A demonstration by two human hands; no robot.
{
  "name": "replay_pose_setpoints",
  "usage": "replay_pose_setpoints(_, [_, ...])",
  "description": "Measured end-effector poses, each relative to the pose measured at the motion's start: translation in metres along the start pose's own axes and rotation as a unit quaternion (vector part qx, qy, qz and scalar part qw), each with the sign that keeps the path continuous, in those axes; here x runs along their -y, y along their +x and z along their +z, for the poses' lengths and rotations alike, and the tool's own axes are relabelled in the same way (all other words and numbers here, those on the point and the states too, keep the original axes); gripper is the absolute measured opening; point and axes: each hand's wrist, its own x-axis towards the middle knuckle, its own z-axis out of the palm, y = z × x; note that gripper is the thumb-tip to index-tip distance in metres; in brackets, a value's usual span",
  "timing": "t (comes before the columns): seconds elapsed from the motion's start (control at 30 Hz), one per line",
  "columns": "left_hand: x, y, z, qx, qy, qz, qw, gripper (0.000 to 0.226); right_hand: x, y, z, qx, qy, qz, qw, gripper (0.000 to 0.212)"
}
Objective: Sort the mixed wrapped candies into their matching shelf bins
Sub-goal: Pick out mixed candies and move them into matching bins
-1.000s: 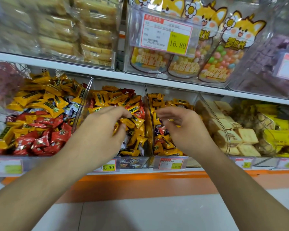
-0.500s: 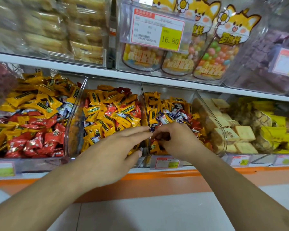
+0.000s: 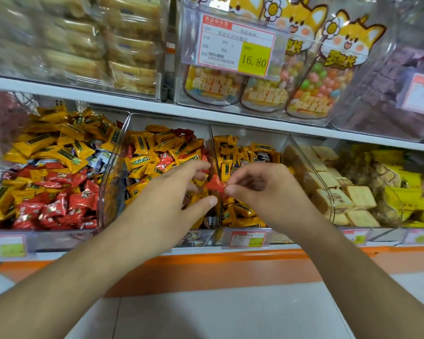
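Three clear shelf bins hold wrapped candies. The left bin (image 3: 108,182) has yellow wrappers on top and red ones at the front. Mostly yellow candies with a few red fill the middle bin (image 3: 207,231). The right bin (image 3: 285,152) holds yellow and some dark wrappers. My right hand (image 3: 262,189) pinches a small red candy (image 3: 215,185) in front of the divider between the middle and right bins. My left hand (image 3: 171,194) is beside it with fingers spread, fingertips close to the same candy; whether they touch it is unclear.
Further right, a bin of pale square biscuits (image 3: 352,199) and yellow packets (image 3: 406,196). The upper shelf carries jars of coloured sweets (image 3: 311,94) behind a 16.80 price tag (image 3: 237,45), and wrapped rolls (image 3: 123,52). An orange shelf edge (image 3: 206,265) runs below the bins.
My right hand has lifted out of the right bin with a red candy pinched in its fingers. My left hand has stayed close beside it, fingers now spread toward the candy.
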Motion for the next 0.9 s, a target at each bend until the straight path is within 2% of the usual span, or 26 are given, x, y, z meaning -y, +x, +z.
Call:
replay_pose_setpoints(0.03, [-0.001, -0.001, -0.001, -0.005, -0.010, -0.008, 1.000, 0.049, 0.007, -0.001, 0.006, 0.022, 0.018, -0.009, 1.000, 0.006])
replay_pose_setpoints(0.1, [0.000, -0.002, -0.003, -0.026, -0.001, -0.021, 0.999, 0.027, 0.013, 0.000, 0.009, 0.040, 0.051, -0.010, 0.998, 0.006])
replay_pose_setpoints(0.17, [0.005, -0.002, -0.006, -0.045, 0.036, -0.039, 0.998, 0.007, 0.003, 0.005, 0.005, 0.005, 0.062, 0.013, 0.998, 0.010])
replay_pose_setpoints(0.23, [0.012, -0.003, -0.009, -0.039, 0.089, -0.057, 0.994, 0.007, -0.017, 0.010, -0.002, -0.058, -0.025, 0.026, 0.998, 0.015])
replay_pose_setpoints(0.3, [0.019, -0.003, -0.009, -0.009, 0.127, -0.073, 0.989, 0.023, -0.036, 0.014, -0.007, -0.081, -0.130, 0.030, 0.988, 0.021])
replay_pose_setpoints(0.37, [0.021, -0.003, -0.008, 0.012, 0.135, -0.079, 0.988, 0.037, -0.048, 0.017, -0.007, -0.051, -0.190, 0.032, 0.980, 0.030])
replay_pose_setpoints(0.43, [0.018, -0.002, -0.007, 0.016, 0.127, -0.069, 0.989, 0.038, -0.058, 0.022, -0.003, -0.017, -0.247, 0.020, 0.969, 0.039])
replay_pose_setpoints(0.5, [0.016, -0.002, -0.005, 0.018, 0.120, -0.057, 0.991, 0.035, -0.065, 0.028, 0.002, -0.019, -0.290, 0.009, 0.957, 0.047])
replay_pose_setpoints(0.63, [0.018, -0.002, -0.001, 0.026, 0.112, -0.051, 0.992, 0.031, -0.072, 0.033, 0.012, -0.034, -0.332, 0.005, 0.943, 0.043])
replay_pose_setpoints(0.77, [0.017, -0.002, -0.002, 0.026, 0.101, -0.053, 0.993, 0.025, -0.072, 0.034, 0.013, -0.088, -0.299, -0.020, 0.950, 0.014])
replay_pose_setpoints(0.9, [0.015, -0.003, -0.004, 0.015, 0.090, -0.052, 0.994, 0.021, -0.072, 0.032, 0.008, -0.092, -0.285, -0.032, 0.954, 0.015])
